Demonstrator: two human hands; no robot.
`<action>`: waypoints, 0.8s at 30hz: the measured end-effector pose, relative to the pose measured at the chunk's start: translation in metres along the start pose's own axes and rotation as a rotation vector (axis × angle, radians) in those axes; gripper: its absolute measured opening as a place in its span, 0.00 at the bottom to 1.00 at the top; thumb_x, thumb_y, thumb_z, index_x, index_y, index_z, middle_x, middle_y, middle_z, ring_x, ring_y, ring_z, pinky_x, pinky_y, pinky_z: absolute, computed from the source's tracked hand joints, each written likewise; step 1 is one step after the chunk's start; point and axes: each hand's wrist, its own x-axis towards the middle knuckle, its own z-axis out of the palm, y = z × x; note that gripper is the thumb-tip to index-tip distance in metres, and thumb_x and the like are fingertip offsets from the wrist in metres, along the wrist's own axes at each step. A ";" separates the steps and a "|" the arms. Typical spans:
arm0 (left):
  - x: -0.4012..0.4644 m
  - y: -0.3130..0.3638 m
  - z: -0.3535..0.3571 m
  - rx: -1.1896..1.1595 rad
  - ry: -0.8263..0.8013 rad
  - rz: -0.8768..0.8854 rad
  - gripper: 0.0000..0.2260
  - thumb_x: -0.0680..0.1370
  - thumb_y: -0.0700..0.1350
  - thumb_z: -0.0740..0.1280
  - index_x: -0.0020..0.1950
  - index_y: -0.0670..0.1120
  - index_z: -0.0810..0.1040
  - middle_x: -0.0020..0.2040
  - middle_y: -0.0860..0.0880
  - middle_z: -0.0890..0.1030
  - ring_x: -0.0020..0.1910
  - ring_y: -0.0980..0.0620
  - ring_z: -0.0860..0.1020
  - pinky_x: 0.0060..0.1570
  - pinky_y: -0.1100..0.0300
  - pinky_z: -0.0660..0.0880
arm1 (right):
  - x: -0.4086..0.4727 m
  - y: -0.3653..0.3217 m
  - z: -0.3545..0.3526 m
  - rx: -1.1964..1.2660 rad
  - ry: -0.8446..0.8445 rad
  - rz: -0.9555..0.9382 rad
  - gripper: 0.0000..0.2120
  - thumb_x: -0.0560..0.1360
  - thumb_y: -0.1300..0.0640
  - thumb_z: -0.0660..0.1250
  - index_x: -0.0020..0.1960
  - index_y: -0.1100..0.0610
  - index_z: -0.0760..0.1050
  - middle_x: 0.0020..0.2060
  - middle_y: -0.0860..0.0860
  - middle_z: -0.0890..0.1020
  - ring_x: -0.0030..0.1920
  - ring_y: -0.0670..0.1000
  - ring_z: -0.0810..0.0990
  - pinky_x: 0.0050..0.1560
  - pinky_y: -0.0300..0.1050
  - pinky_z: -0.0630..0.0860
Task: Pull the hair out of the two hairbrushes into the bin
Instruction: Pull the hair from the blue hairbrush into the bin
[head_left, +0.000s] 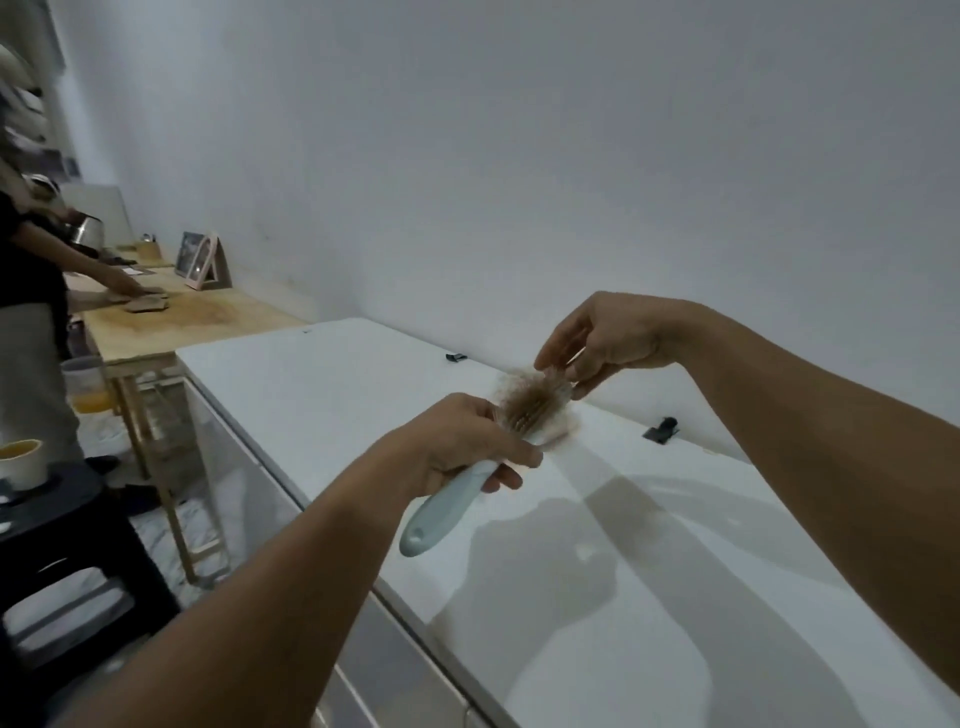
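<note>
White wall and a white tabletop (332, 384) fill most of the head view, with a wooden workbench (218, 317) further along where another person stands. Over the table, the right hand (602, 340) has its fingertips (558, 371) pinched into the tuft of brownish hair (530, 395) packed among the bristles at the far end of the brush; whether strands are actually caught between thumb and forefinger is hard to tell through the blur. The left hand (467, 441) is wrapped around the neck of the pale blue hairbrush (452, 501), fingers curled under the handle, holding it tilted up above the table with the bristles facing the right hand. Judging by the thick mat of hair on the bristles, this brush is barely started. No second hairbrush and no bin show anywhere in view, so nearly all of the job appears to remain: strip this brush, drop the hair in the bin, then do the other.
</note>
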 end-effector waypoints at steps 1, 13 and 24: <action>-0.007 0.000 -0.009 -0.018 0.018 0.011 0.18 0.68 0.36 0.76 0.56 0.34 0.78 0.43 0.37 0.85 0.32 0.46 0.81 0.31 0.58 0.76 | 0.001 -0.014 0.005 0.005 0.003 -0.033 0.17 0.72 0.78 0.61 0.52 0.64 0.82 0.53 0.62 0.82 0.52 0.58 0.84 0.49 0.49 0.83; -0.100 -0.048 -0.117 -0.347 0.370 -0.018 0.19 0.73 0.47 0.57 0.55 0.35 0.75 0.46 0.33 0.84 0.28 0.43 0.75 0.30 0.58 0.68 | 0.028 -0.150 0.131 -0.243 -0.026 -0.411 0.15 0.73 0.70 0.65 0.54 0.57 0.82 0.55 0.56 0.82 0.55 0.53 0.81 0.49 0.50 0.83; -0.160 -0.179 -0.187 -0.191 0.722 -0.225 0.14 0.78 0.44 0.64 0.55 0.33 0.79 0.34 0.42 0.86 0.25 0.46 0.75 0.28 0.58 0.68 | 0.070 -0.195 0.325 -0.642 -0.261 -0.640 0.11 0.72 0.65 0.69 0.50 0.53 0.85 0.46 0.48 0.81 0.45 0.50 0.80 0.40 0.42 0.81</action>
